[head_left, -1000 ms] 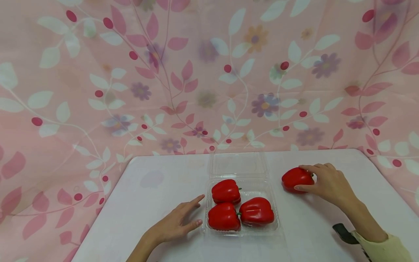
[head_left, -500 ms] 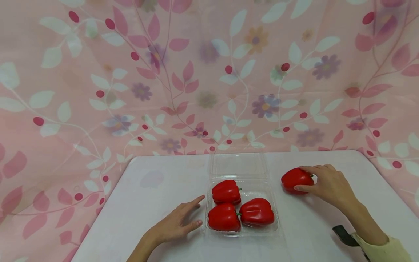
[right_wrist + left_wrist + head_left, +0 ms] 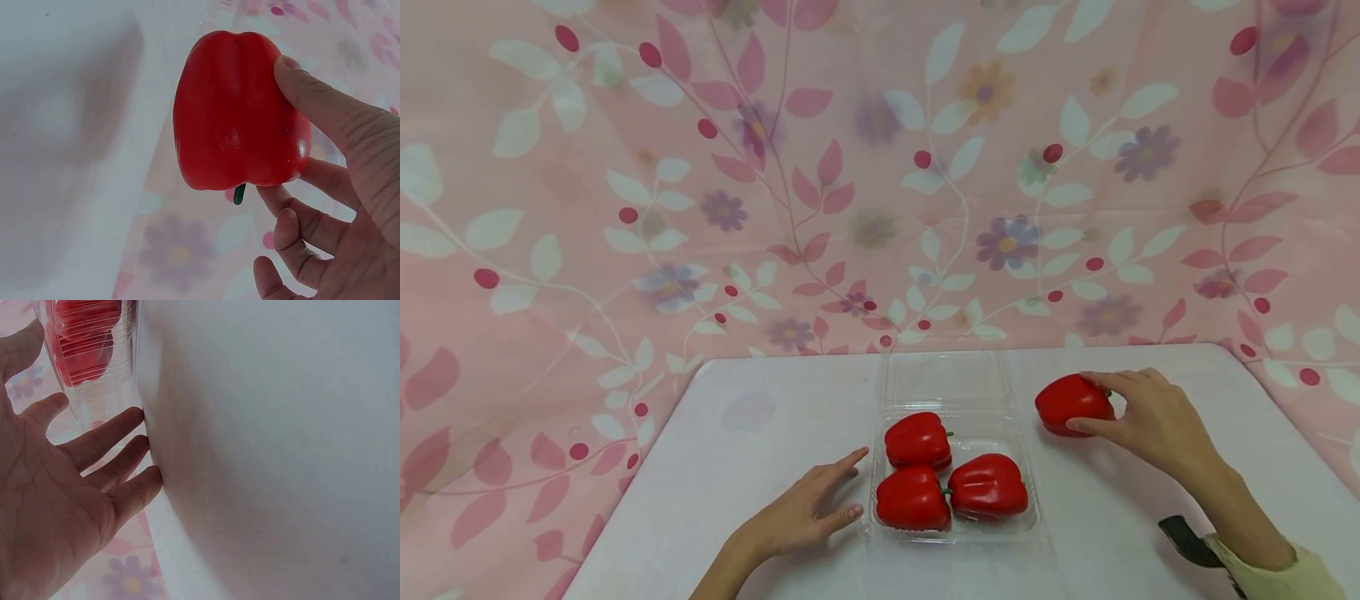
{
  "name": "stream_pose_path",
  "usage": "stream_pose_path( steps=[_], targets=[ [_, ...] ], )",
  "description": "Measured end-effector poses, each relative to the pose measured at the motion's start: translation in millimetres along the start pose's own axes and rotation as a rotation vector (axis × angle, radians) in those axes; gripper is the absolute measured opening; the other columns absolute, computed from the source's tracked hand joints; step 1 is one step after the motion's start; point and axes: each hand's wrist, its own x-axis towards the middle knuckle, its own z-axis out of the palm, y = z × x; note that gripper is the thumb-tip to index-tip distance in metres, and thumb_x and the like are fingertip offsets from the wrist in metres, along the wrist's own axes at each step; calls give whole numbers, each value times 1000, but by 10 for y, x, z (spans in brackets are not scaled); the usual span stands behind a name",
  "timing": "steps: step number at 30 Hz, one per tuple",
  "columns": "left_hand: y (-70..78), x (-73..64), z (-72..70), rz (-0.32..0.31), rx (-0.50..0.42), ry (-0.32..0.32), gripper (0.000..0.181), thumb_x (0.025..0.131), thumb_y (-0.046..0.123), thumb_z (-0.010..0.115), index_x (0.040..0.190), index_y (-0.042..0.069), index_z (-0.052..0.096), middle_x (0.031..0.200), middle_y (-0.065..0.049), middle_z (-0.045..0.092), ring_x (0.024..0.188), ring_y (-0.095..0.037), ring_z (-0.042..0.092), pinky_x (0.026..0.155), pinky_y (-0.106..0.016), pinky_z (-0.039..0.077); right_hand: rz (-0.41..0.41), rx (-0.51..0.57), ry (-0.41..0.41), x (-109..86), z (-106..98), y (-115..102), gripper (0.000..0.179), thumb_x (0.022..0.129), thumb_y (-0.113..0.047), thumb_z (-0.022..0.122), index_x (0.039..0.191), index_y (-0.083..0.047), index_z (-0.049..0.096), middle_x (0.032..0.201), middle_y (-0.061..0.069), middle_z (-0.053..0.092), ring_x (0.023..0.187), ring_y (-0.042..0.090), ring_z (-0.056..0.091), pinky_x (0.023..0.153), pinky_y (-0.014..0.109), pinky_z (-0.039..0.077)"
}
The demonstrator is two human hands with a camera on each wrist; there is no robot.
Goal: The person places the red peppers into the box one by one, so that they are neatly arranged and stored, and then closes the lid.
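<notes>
My right hand (image 3: 1157, 421) grips a red bell pepper (image 3: 1072, 405) between thumb and fingers, to the right of a clear plastic clamshell box (image 3: 1030, 508). In the right wrist view the held pepper (image 3: 240, 112) shows its green stem, and a gap of white table lies beneath it. Three more red bell peppers sit in the box: one at back left (image 3: 917, 439), one at front left (image 3: 913, 498) and one at front right (image 3: 988, 486). Beside the box's left wall, my left hand (image 3: 808, 508) rests with fingers spread, its fingertips touching the table in the left wrist view.
The box's clear lid (image 3: 946, 379) lies folded back behind it. All this stands on a white table (image 3: 775, 442) with rounded far corners. A pink floral cloth (image 3: 850, 183) hangs behind the table. A dark strap end (image 3: 1187, 537) sticks out near the right sleeve.
The right hand has lifted the red bell pepper slightly and shifted it a little to the left. My left hand and the peppers in the box have stayed put.
</notes>
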Motion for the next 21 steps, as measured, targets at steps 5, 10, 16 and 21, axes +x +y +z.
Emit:
stream_pose_path(
  steps=[5,10,16,21],
  targets=[
    [8,0,-2,-1,-2,1,74,93,56,57,156,38,24,144,0,50,132,-27,41,98,-66,40,-19,9,32,24,-50,-60,72,65,-43,91,123,-7,68,106,19,70,94,37,54,69,58,49],
    [8,0,4,-4,-7,2,74,93,55,57,156,37,24,144,-1,50,132,-27,41,97,-66,41,-26,18,56,32,-85,-115,71,66,-45,90,123,-9,69,107,17,70,95,36,55,71,58,48],
    [7,-6,6,-12,-7,1,74,92,56,57,156,38,25,144,-1,50,131,-28,41,97,-66,41,-24,44,73,30,-114,-213,69,66,-42,91,123,-10,69,108,16,70,96,35,55,73,58,48],
    [-4,1,8,-3,4,5,74,92,57,57,156,38,24,144,0,50,132,-27,41,97,-65,41,-26,54,87,42,-127,-286,70,66,-40,92,124,-10,68,107,15,71,95,34,55,72,57,50]
  ],
)
